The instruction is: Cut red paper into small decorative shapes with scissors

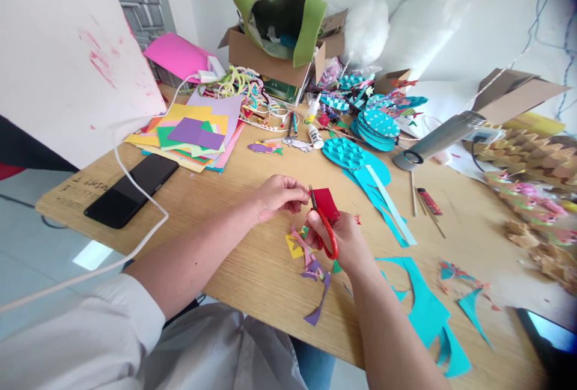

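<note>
My right hand (345,240) is closed round the red handles of a pair of scissors (332,240), whose blades point away from me. A small red sheet (325,202) lies against the right side of the blades, by the fingers of that hand; its lower edge is hidden. My left hand (283,198) is closed in a pinch, fingertips close to the scissor tips. What it pinches, if anything, is too small to make out. Below the hands lie purple scraps (322,294), a pink strip (304,249) and a yellow piece (294,247) with a cut-out.
A stack of coloured sheets (193,137) and a black phone (130,191) lie left, with a white cable (157,210) crossing. Blue offcuts (424,300) spread at right. Glue bottles (315,136), a metal flask (442,140) and a cardboard box (265,59) stand farther back.
</note>
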Demonstrator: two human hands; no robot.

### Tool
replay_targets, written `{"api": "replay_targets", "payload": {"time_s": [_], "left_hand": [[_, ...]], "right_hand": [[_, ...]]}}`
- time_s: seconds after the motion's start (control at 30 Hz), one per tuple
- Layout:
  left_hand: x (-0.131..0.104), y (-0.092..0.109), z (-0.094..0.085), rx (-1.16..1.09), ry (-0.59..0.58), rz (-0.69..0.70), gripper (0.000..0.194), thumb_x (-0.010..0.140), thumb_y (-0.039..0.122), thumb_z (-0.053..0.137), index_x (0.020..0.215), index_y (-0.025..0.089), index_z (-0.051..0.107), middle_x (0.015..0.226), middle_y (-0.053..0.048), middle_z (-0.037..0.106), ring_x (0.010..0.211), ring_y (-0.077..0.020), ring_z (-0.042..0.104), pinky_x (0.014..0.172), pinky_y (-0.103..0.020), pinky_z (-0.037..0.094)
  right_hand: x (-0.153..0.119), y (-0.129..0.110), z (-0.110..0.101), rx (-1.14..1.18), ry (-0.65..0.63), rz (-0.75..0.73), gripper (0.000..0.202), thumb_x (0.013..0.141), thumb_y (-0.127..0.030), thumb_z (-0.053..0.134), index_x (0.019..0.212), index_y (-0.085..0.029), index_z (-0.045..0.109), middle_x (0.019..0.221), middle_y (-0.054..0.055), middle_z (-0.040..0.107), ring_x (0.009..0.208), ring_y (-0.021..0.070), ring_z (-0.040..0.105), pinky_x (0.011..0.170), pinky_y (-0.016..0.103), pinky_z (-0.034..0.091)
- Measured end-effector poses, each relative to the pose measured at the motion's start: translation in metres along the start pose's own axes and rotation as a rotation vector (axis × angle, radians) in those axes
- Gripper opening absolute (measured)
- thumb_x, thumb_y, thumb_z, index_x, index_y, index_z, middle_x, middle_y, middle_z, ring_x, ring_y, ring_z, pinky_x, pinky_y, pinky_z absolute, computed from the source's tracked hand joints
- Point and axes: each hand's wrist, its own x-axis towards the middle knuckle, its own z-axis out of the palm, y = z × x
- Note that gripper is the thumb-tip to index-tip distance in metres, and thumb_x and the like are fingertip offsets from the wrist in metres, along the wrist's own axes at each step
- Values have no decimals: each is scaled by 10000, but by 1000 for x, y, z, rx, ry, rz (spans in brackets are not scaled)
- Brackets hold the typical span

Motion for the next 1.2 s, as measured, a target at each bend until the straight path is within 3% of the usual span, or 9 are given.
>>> {"api": "replay_targets", "payload": {"time_s": [1.2], "left_hand": [[0, 2, -2, 37, -3, 26, 52, 661, 111, 659, 655, 100, 608, 570, 3, 603, 456, -64, 528, 492, -209, 392]], "right_hand": [[-1, -5, -2, 4, -18, 40, 513, 666, -655, 699, 652, -154, 587, 463, 21, 603, 387, 125, 534, 384, 211, 417]]}}
